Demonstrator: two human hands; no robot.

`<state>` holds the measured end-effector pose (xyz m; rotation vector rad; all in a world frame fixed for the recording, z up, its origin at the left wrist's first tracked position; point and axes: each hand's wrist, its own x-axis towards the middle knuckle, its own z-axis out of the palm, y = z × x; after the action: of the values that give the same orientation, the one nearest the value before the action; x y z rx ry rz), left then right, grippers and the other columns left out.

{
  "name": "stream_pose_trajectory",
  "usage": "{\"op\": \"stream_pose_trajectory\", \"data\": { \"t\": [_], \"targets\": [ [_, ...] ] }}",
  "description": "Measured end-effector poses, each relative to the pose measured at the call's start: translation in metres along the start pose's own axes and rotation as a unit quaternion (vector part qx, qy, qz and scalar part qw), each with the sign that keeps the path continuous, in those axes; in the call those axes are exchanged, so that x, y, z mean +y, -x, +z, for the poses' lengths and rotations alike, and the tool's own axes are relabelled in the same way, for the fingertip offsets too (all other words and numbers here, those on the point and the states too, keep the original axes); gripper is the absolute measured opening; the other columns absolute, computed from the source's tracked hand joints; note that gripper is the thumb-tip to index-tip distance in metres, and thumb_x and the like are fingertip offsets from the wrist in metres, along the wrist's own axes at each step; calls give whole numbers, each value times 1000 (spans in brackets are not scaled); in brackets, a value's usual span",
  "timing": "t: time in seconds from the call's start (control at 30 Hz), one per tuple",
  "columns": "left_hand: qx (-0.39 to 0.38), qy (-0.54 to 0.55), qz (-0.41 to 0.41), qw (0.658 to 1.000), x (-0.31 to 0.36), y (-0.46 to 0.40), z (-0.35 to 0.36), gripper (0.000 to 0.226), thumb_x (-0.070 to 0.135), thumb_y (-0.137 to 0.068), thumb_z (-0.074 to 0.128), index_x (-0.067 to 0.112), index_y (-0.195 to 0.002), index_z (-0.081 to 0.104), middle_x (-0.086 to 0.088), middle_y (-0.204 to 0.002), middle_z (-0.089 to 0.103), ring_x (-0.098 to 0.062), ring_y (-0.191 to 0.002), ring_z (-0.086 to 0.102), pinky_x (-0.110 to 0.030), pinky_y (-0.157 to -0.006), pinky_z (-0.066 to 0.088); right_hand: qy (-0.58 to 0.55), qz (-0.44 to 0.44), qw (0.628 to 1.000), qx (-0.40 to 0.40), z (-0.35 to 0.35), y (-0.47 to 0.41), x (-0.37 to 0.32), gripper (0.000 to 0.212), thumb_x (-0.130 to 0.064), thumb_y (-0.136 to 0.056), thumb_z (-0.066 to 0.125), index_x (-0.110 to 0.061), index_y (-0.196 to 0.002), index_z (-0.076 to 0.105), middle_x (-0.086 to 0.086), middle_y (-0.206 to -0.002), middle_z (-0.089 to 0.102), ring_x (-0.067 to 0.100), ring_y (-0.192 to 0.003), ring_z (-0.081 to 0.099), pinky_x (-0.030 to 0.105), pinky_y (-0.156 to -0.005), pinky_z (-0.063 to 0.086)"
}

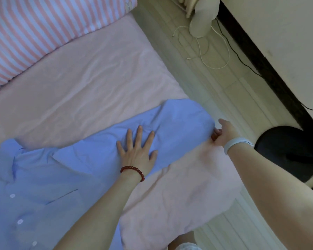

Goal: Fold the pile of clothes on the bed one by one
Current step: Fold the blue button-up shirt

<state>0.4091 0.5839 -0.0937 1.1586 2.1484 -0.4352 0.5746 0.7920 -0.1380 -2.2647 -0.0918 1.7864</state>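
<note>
A light blue button-up shirt [43,177] lies spread on the pink bed sheet [90,87], front up, with its collar at the left and one sleeve stretched toward the bed's right edge. My left hand [136,152], with a red bead bracelet at the wrist, presses flat on the middle of that sleeve, fingers spread. My right hand [224,133], with a white wristband, is at the sleeve's cuff end at the bed's edge, and its fingers pinch the cuff.
A pink-and-white striped duvet [34,33] lies bunched at the bed's upper left. To the right is pale wooden floor [215,91] with white and black cables, a cream stuffed toy [202,17] and a black round stool [285,150].
</note>
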Motion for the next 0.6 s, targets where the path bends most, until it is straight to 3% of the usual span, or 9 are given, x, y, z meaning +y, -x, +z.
{"op": "stream_pose_trajectory", "data": {
  "t": [0.1,0.2,0.3,0.37,0.43,0.5,0.6],
  "targets": [
    [-23,-7,3,1000,1,0,-4,62,53,-95,25,42,-144,-12,3,-152,-28,-31,-139,-26,-62,-110,-1,-83,110,987,-78,0,-1,-13,23,-25,-87,57,-16,-69,47,-6,-51,50,13,-39,52,13,-38,40],
    [-34,-9,3,999,1,1,-8,63,54,-95,26,43,-143,-13,2,-152,-29,-31,-138,-27,-62,-110,0,-56,81,990,-105,6,4,-16,35,-14,-89,51,-18,-58,36,-5,-45,41,11,-51,41,19,-48,36],
    [-74,7,12,997,-2,-3,-17,63,52,-95,29,46,-143,-11,4,-152,-29,-30,-139,-27,-60,-110,0,-36,-98,993,-51,11,17,-14,28,-7,-88,49,-17,-63,40,-2,-60,41,13,-53,38,23,-50,34],
    [-83,62,19,994,-7,-5,-24,59,48,-95,33,46,-144,0,6,-154,-21,-26,-141,-22,-56,-112,0,12,-263,965,0,10,34,-10,27,-5,-86,46,-19,-64,39,-3,-62,37,11,-54,33,19,-49,29],
    [-31,181,16,983,-13,0,-35,51,38,-96,40,36,-144,24,3,-157,1,-21,-144,-5,-45,-114,6,74,-377,923,2,12,61,-3,27,-8,-88,47,-19,-65,39,-5,-63,37,7,-55,33,16,-49,28],
    [41,355,-6,934,-24,15,-45,39,25,-96,47,21,-134,47,-1,-149,32,-17,-140,23,-26,-109,20,127,-459,879,-32,18,94,12,28,-9,-90,47,-20,-67,37,-7,-64,37,0,-53,34,13,-50,29],
    [87,565,-62,818,-55,54,-54,22,12,-95,48,16,-114,58,-2,-123,57,-14,-114,52,-16,-87,40,185,-547,811,-96,31,149,51,31,-6,-91,48,-23,-68,34,-7,-62,35,-1,-51,34,15,-52,30]
  ]
}}
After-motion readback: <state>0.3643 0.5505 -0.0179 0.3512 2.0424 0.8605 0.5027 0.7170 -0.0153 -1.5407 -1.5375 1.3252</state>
